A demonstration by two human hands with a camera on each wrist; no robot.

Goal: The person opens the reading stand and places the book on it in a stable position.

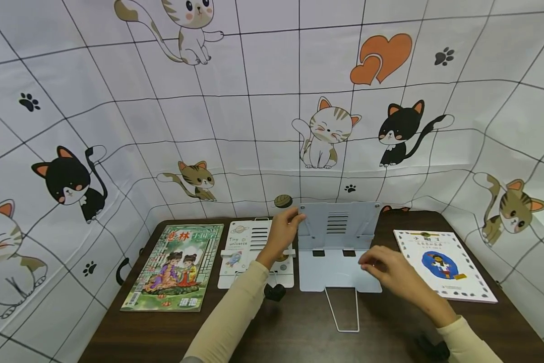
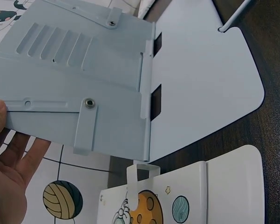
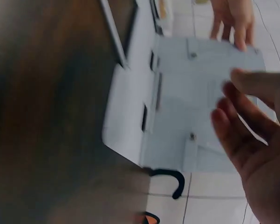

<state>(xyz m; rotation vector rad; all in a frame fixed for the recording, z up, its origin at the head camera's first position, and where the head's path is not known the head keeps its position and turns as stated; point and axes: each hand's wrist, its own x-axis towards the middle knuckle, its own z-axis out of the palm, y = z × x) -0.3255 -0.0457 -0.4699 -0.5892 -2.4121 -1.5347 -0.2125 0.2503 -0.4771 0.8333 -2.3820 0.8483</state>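
Observation:
A light grey-blue metal book stand (image 1: 330, 269) lies with its base on the table and its slotted back panel (image 1: 314, 227) raised upright. My left hand (image 1: 281, 232) pinches the panel's upper left edge; in the left wrist view the thumb is on the near face and the other fingers reach behind the panel (image 2: 107, 126). In front of the stand's right side, my right hand (image 1: 394, 275) hovers with loosely bent fingers and holds nothing. The right wrist view, somewhat blurred, shows the right hand (image 3: 258, 140) apart from the panel. A wire leg (image 1: 358, 312) sticks out from the base toward me.
Left of the stand lies a white book stand (image 1: 226, 280) with planet drawings. Farther left is a green illustrated magazine (image 1: 172, 272); at right, a white book (image 1: 467, 282) with a blue oval. A cat-printed curtain (image 1: 272, 121) surrounds the dark table (image 1: 290, 333).

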